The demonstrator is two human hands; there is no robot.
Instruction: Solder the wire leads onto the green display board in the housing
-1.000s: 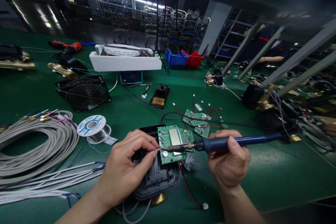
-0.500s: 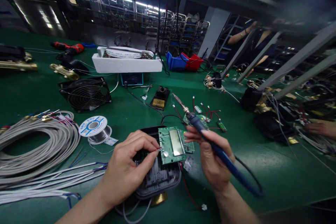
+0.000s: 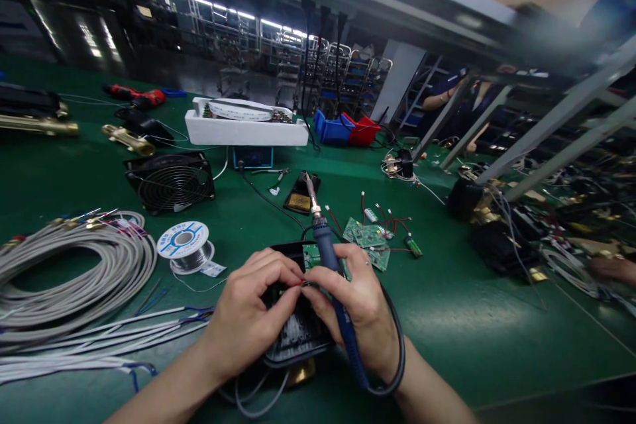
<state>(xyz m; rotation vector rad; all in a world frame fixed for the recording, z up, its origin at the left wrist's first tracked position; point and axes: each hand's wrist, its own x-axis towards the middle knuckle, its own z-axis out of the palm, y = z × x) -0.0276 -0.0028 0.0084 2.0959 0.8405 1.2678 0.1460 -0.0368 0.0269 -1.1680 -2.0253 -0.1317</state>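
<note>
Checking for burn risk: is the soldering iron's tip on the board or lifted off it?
Lifted off. The soldering iron lies tucked in the right hand, its tip pointing up and away from the circuit board.

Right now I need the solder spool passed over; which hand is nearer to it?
Left. The left hand is just right of the solder spool, pinching at the black housing; the right hand lies beyond it, holding the soldering iron.

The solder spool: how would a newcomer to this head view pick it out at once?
On the green workbench mat, look left of the left hand, between the big coil of grey cable and the black square fan. The small white-and-blue reel of silvery solder wire lies there, the only spool among them.
</note>
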